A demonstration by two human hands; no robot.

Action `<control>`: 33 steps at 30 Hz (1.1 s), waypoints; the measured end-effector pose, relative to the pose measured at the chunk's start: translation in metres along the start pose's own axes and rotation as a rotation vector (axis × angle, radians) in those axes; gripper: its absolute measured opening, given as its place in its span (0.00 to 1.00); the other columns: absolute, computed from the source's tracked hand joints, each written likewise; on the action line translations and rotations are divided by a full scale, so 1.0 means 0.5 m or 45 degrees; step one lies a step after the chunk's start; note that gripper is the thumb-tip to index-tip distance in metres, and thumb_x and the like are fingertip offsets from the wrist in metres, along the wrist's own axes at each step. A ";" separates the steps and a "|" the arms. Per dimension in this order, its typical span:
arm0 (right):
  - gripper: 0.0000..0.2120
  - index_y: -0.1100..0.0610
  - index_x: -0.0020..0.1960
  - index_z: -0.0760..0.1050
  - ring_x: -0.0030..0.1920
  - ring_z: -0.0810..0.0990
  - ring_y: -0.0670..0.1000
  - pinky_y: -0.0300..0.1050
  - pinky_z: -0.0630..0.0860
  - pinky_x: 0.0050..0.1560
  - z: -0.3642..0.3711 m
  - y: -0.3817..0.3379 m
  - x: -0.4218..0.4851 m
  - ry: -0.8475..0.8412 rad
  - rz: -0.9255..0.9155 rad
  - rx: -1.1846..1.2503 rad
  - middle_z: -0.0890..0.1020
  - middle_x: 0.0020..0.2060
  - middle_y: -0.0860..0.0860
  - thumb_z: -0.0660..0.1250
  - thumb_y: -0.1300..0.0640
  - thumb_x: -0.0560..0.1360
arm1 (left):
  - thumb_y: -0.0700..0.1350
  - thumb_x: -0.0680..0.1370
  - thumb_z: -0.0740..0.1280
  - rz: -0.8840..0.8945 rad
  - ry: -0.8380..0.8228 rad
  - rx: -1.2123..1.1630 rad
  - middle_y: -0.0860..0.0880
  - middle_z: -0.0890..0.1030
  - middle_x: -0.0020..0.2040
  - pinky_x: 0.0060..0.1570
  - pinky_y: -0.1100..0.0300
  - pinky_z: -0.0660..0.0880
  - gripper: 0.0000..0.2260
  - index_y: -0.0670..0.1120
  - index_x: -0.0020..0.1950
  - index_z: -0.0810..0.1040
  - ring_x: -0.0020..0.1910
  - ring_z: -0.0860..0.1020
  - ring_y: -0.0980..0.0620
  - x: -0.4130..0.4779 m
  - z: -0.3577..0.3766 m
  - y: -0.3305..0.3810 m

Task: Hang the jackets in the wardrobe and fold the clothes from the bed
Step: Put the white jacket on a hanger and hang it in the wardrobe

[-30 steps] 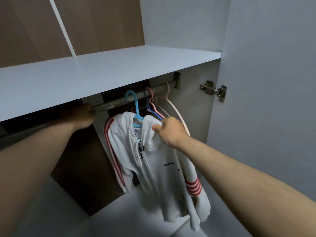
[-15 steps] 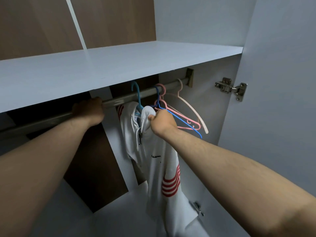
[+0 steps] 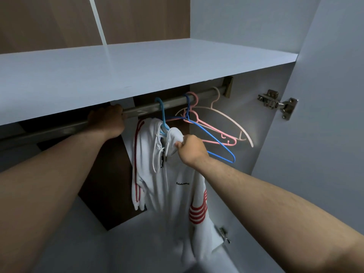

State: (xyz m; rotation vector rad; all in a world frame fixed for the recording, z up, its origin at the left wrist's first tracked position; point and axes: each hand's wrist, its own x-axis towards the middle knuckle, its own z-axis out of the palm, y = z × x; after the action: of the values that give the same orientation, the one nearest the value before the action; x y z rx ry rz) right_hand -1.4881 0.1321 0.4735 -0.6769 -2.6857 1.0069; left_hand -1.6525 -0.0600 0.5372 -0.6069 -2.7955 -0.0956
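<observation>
The white zip-up jacket with red stripes [image 3: 177, 184] hangs inside the wardrobe on a light-blue plastic hanger [image 3: 162, 113], whose hook sits over the grey metal rail [image 3: 145, 110]. Your right hand [image 3: 192, 149] pinches a bunch of the jacket's collar fabric just beside the hanger's neck, fingers curled tight on the cloth. Your left hand [image 3: 107, 123] is wrapped over the rail, left of the hanger hook and apart from the jacket. Further right on the same rail hang three more: a dark-blue plastic hanger [image 3: 216, 143], a pink plastic hanger [image 3: 213, 133] and a cream plastic hanger [image 3: 233, 120], all tilted toward the right wall. A pale flat shelf board [image 3: 157, 66] lies directly above the rail, and a metal door hinge [image 3: 277, 104] sits on the panel at the right.
</observation>
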 end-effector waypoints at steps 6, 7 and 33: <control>0.11 0.58 0.54 0.76 0.53 0.79 0.60 0.44 0.66 0.44 -0.045 0.030 -0.015 -0.105 -0.102 -0.097 0.82 0.50 0.58 0.61 0.51 0.80 | 0.55 0.81 0.58 0.030 0.029 -0.004 0.39 0.77 0.61 0.59 0.46 0.68 0.15 0.46 0.60 0.74 0.61 0.75 0.37 -0.014 0.003 -0.004; 0.11 0.58 0.54 0.76 0.53 0.78 0.60 0.44 0.67 0.44 -0.053 0.038 -0.022 -0.115 -0.121 -0.119 0.81 0.50 0.57 0.62 0.50 0.80 | 0.56 0.80 0.60 0.031 0.040 -0.016 0.39 0.76 0.63 0.62 0.46 0.67 0.18 0.47 0.65 0.73 0.63 0.73 0.37 -0.021 0.010 -0.005; 0.28 0.53 0.78 0.60 0.76 0.61 0.57 0.49 0.60 0.74 -0.320 0.411 -0.418 0.038 0.097 -0.537 0.62 0.77 0.54 0.62 0.48 0.80 | 0.58 0.70 0.55 0.704 -0.536 -0.400 0.48 0.67 0.76 0.74 0.57 0.56 0.35 0.47 0.75 0.69 0.77 0.62 0.47 -0.412 0.050 0.496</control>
State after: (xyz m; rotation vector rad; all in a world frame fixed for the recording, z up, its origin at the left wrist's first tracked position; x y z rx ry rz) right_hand -1.1802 0.2600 0.4533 -0.8629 -2.8889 0.4354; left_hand -1.3759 0.0868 0.4564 -1.6170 -2.8891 -0.3286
